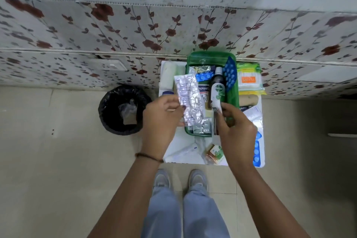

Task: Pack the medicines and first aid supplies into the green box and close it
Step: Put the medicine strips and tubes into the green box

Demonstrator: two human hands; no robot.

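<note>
The green box [232, 94] lies open on a small white table [181, 152], its lid [210, 58] leaning back against the wall. Inside are foil tablet strips, a blue blister pack [204, 77], a plaster box and a dark Dettol bottle [218, 87]. My left hand [163, 120] holds a silver tablet strip [190, 100] over the box's left side. My right hand [234, 127] pinches a small dark and white sachet [216, 116] at the box's front right. A second blue blister pack [229, 73] stands along the right wall.
A cotton swab pack [249, 79], a beige bandage roll [248, 99], a blue blister strip [257, 150] and papers lie right of the box. A white roll [168, 75] lies to its left. A black lined bin [123, 110] stands on the floor at left.
</note>
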